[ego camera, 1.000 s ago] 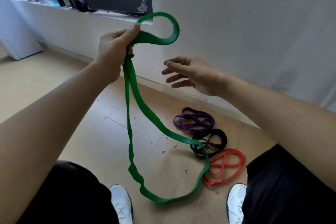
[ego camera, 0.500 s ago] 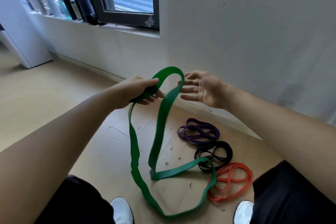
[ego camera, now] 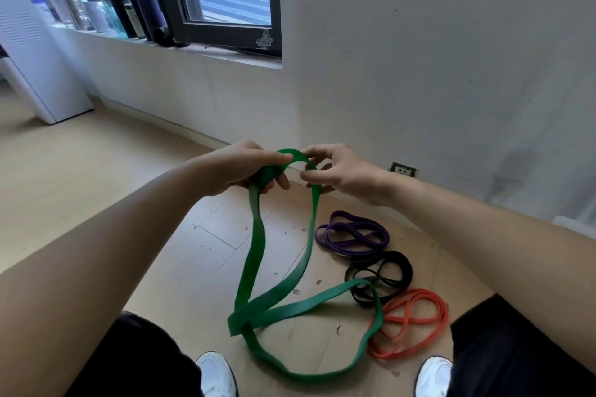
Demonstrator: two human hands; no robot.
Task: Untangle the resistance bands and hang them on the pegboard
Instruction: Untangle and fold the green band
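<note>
Head view, centre frame: my left hand (ego camera: 245,167) grips the green band (ego camera: 254,255) at its top loop and my right hand (ego camera: 342,174) pinches the other side. The rest trails, crossed, onto the floor (ego camera: 96,171). I judge untangling underway; next, spread the loop to undo the crossing.

white wall (ego camera: 419,42) | wood floor (ego camera: 80,177) | dark-framed window (ego camera: 225,32) | bottles (ego camera: 122,13) on sill | white unit (ego camera: 35,68) | daylight
</note>
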